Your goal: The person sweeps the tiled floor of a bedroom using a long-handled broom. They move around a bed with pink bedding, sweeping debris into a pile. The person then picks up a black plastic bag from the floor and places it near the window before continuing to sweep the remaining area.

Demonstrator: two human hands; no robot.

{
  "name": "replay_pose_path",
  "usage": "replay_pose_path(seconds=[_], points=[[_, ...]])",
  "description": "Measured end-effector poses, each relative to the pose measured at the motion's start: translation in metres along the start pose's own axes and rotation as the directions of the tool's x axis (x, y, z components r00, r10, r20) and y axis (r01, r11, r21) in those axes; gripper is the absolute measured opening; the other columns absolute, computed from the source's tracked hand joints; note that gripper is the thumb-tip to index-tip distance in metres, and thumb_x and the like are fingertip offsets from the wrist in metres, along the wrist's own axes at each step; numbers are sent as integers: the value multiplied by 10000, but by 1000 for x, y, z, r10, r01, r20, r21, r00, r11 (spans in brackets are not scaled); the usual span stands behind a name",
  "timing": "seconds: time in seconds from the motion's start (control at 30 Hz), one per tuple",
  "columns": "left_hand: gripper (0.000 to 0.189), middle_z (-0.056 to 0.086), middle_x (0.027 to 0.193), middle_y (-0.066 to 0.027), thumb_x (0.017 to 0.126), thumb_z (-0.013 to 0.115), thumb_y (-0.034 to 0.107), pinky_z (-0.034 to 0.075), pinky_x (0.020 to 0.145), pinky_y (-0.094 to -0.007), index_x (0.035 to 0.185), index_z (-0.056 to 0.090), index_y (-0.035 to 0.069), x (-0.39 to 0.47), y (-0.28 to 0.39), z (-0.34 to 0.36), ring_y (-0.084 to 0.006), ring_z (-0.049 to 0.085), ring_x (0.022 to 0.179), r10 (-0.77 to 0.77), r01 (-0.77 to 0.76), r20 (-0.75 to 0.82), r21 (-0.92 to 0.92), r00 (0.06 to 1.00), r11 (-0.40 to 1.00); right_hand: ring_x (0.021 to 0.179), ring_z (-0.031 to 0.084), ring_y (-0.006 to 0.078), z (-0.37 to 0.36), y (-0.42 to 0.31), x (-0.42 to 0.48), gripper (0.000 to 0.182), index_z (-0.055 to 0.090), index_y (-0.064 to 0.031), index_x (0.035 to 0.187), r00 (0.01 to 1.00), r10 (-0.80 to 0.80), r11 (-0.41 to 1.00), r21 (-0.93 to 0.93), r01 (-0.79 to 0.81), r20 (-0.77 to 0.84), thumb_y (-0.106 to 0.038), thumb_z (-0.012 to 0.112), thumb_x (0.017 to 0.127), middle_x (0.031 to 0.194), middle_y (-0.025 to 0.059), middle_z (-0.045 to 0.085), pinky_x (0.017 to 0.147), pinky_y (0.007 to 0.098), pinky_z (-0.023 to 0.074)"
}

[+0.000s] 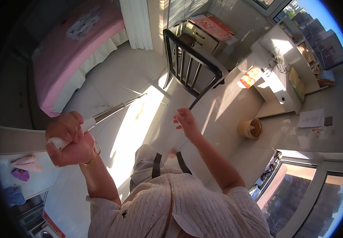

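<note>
My left hand [72,141], with a gold-coloured bracelet at the wrist, is closed around the white grip of a metal pole [110,113]. The pole slants away from me over the tiled floor, and thin rods spread out at its far end; I cannot tell what tool it is. In front of my body my right hand [186,123] is held in the air with its fingers a little curled and nothing in them. Beyond that hand stands a black chair with a slatted back [190,65].
A bed with a pink cover [79,56] stands at the upper left. To the right are a white desk [289,80] with a coiled cable [278,64] and a yellowish waste bin [250,128] on the floor. A drawer cabinet [202,37] is behind the chair.
</note>
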State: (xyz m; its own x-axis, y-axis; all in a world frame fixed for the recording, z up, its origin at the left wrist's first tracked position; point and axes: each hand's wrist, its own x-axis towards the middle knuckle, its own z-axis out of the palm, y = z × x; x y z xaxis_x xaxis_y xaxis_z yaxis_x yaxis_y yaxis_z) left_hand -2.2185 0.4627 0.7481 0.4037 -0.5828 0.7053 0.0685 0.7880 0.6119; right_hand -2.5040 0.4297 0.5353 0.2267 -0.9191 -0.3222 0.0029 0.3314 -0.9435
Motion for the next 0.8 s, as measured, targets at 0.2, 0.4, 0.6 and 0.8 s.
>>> replay_pose_path(seconds=[0.2,0.4,0.6,0.8], points=[[370,301,457,10,846,366,371,288,521,-288,566,366,128,42,-59,43,-98,279,432,-71,71,6,31,997,997,983,533,222,-75,-72,59,323,467,-55,1129,713,-663,678,-584,445,-227,-139,598,845,1054,98,552,858,336,419],[384,302,438,-7,865,349,345,324,492,-288,570,365,100,84,-128,86,-111,266,406,-123,125,-38,58,992,990,1100,442,341,-114,-132,151,443,463,-53,1159,699,-714,307,-914,266,-37,-198,645,782,1200,138,472,963,435,340],[458,325,440,-22,904,382,398,338,440,-264,581,377,73,138,-189,104,-103,288,389,-123,119,34,115,992,986,919,584,276,-145,-131,255,597,484,-2,1196,937,-334,392,-888,241,107,-359,704,771,1037,188,581,799,346,456],[493,359,441,-29,914,382,419,339,412,-246,567,392,69,177,-228,110,-88,300,366,-118,113,33,136,992,984,696,617,155,-151,-144,314,472,498,-35,1150,927,273,762,-646,-45,257,-245,709,783,853,91,637,674,272,478]])
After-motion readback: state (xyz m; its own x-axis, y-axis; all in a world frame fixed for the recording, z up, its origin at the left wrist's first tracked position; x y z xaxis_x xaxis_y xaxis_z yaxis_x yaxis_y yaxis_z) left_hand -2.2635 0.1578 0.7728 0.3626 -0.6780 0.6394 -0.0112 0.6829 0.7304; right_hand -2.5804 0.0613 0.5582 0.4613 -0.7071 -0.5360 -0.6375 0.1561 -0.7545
